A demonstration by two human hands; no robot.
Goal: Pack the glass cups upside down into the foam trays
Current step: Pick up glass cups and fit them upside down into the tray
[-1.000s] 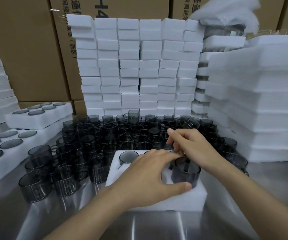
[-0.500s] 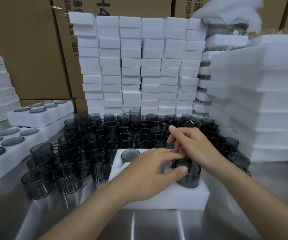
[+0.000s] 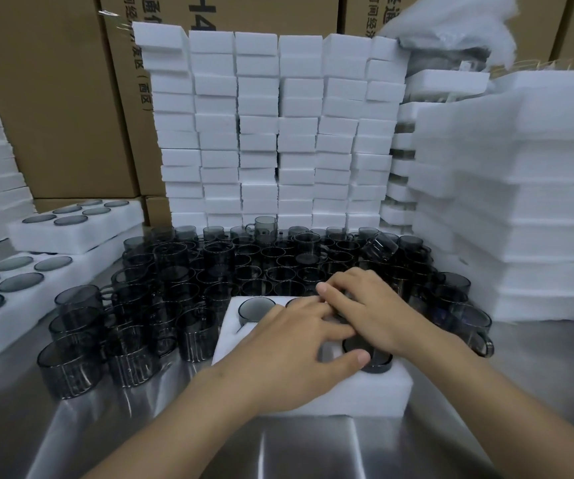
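Head view: the right hand [image 3: 372, 305] lies flat on the inverted smoky-grey glass cup [image 3: 377, 364], apparently seating it in the white foam tray [image 3: 365, 392] beneath, which the spread-fingered left hand [image 3: 292, 344] steadies alongside.
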